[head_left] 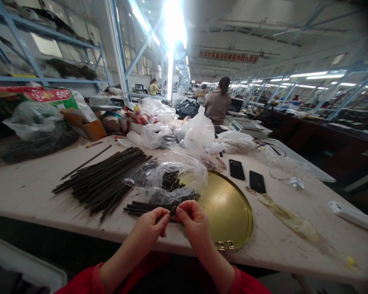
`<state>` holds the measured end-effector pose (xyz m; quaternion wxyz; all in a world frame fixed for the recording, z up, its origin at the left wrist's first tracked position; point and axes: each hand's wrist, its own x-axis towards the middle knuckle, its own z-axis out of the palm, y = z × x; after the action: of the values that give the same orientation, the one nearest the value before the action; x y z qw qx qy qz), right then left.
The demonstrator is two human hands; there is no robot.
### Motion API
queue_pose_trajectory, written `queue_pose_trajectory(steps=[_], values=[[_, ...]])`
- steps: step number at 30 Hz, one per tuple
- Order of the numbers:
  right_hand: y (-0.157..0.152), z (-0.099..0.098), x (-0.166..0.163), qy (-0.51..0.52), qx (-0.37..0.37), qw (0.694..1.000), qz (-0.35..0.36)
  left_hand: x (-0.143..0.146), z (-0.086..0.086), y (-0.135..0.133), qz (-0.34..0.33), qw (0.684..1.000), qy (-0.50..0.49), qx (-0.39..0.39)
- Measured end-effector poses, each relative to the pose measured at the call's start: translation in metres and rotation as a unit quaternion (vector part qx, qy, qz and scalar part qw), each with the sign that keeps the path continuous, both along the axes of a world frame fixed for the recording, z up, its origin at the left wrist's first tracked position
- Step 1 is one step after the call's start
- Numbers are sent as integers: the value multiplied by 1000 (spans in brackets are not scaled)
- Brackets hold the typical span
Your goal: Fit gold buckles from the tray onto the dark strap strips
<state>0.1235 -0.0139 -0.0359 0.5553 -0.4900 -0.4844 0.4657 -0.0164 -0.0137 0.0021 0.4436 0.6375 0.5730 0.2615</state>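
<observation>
My left hand [153, 224] and my right hand [195, 220] meet at the table's front edge, both closed in a pinch. Between their fingertips is a small dark piece [173, 210], too small and covered to name. Just behind the hands lie a few dark strips [138, 208]. An open clear plastic bag [147, 184] holds many small black ring-like parts [171, 180]. Left of it a large fan of dark flat strips [101, 175] is spread out. A round gold tray [230, 204] lies beside my right hand, with several small gold buckles [224, 245] at its near rim.
Two black phones [236, 169] [257, 181] lie right of the tray, near a yellowish strip of plastic [291, 220]. White plastic bags [199, 130], a scale [247, 127] and a cardboard box [86, 124] stand farther back. A person [218, 104] sits beyond, back turned.
</observation>
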Motion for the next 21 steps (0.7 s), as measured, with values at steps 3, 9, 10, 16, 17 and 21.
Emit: queue_pose_trajectory(steps=[3, 9, 10, 16, 17, 21], values=[[-1, -2, 2, -121, 43, 992, 11, -1, 0, -1, -7, 1000, -4, -13], [0, -10, 6, -167, 7, 984, 67, -6, -8, -4, -18, 1000, 25, -1], [0, -12, 7, -150, -14, 985, 81, -6, -10, -5, -21, 999, 34, 4], [-1, -18, 8, -43, -54, 994, 86, -4, -18, -8, -35, 998, 49, 23], [-1, -18, 8, -37, -53, 994, 86, -3, -19, -8, -34, 998, 45, 23], [-4, -18, 6, -56, -51, 993, 89, -1, -22, -11, -29, 999, 23, 32]])
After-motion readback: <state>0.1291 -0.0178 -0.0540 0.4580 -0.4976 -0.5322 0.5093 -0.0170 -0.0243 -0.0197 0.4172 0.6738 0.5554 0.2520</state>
